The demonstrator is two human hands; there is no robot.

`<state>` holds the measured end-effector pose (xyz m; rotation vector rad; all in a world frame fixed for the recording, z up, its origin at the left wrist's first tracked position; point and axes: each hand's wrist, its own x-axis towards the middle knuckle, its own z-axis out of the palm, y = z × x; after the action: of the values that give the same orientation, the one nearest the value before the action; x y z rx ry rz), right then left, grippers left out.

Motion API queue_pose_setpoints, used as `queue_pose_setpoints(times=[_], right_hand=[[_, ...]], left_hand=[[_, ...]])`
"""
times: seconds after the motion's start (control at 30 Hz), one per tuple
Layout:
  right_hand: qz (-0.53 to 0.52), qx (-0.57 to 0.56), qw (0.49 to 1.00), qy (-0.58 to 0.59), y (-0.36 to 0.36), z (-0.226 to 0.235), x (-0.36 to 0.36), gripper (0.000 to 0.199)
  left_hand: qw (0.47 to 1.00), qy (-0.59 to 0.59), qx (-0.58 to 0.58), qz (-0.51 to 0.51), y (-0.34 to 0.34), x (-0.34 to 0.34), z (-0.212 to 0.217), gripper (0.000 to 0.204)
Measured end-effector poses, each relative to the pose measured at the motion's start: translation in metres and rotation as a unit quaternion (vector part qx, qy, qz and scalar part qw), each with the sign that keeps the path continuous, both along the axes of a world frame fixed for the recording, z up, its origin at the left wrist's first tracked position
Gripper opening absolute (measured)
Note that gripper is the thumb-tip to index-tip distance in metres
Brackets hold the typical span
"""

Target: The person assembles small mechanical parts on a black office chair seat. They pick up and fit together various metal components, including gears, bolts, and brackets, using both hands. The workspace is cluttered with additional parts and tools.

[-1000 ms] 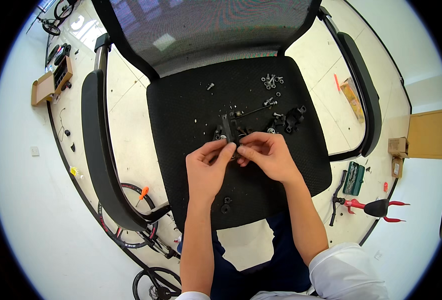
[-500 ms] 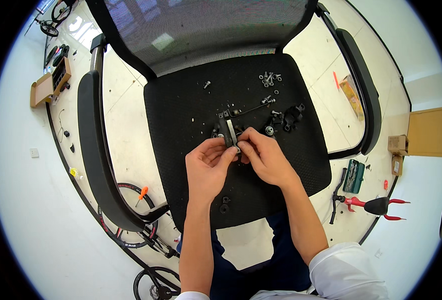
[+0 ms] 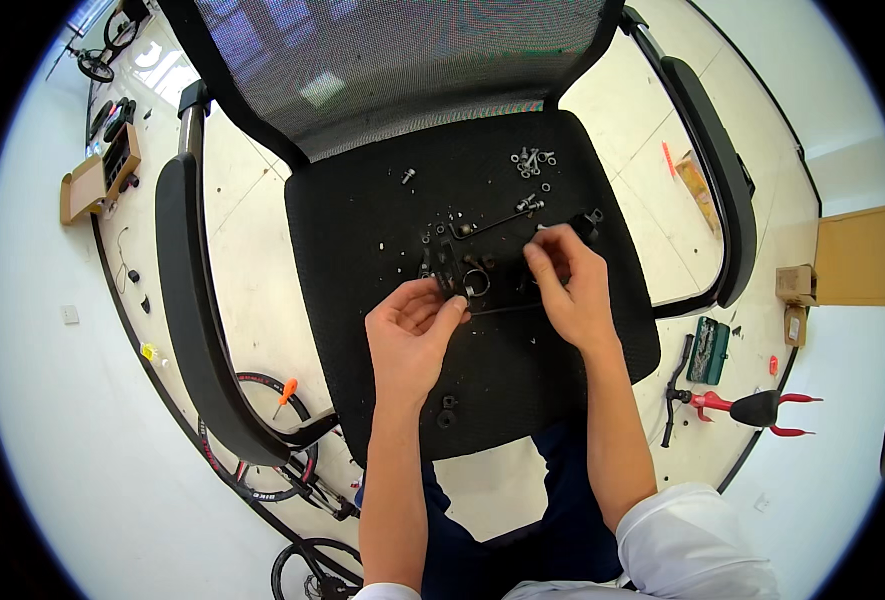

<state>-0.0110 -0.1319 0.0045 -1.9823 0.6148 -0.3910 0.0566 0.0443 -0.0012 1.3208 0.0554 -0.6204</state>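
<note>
My left hand point(image 3: 409, 325) is closed, thumb against fingers, on a black bracket-like part point(image 3: 449, 265). A ring-shaped clamp point(image 3: 476, 284) shows beside its fingertips; whether it belongs to the bracket I cannot tell. Over the right of the seat, my right hand point(image 3: 577, 290) has its thumb and forefinger close together among loose parts. What lies between them, if anything, is hidden. Behind its fingers a black clamp-like part point(image 3: 588, 226) is partly covered. A hex key point(image 3: 497, 222) lies beyond the bracket, with small bolts point(image 3: 529, 204) by its far end.
The black office chair seat point(image 3: 362, 370) carries a cluster of bolts and washers point(image 3: 532, 160), a lone bolt point(image 3: 407, 176) and two small dark pieces point(image 3: 447, 410). Armrests point(image 3: 184, 290) flank it. On the floor are a bicycle wheel point(image 3: 307, 460), an orange-handled screwdriver point(image 3: 288, 390) and a green toolbox point(image 3: 708, 350).
My right hand has left the bracket and moved right to the loose parts. My left hand still holds the bracket, and the ring-shaped clamp is now uncovered.
</note>
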Motion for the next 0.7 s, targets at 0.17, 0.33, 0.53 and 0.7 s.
queue_pose_setpoints(times=[0.17,0.33,0.53,0.7], right_hand=[[0.175,-0.151,0.973,0.026,0.028,-0.013,-0.004,0.014],[0.207,-0.236,0.945,0.089,0.034,-0.021,-0.004,0.019],[0.142,-0.136,0.979,0.062,0.033,-0.011,0.001,0.012],[0.053,0.327,0.943,0.023,0.022,0.003,0.002,0.008]], left_hand=[[0.999,0.009,-0.039,0.011,0.003,0.003,-0.004,0.017],[0.998,0.032,-0.058,0.011,0.007,0.007,-0.001,0.018],[0.995,0.041,-0.088,0.013,0.009,0.010,0.003,0.034],[0.996,0.043,-0.072,0.004,0.011,0.010,-0.001,0.026]])
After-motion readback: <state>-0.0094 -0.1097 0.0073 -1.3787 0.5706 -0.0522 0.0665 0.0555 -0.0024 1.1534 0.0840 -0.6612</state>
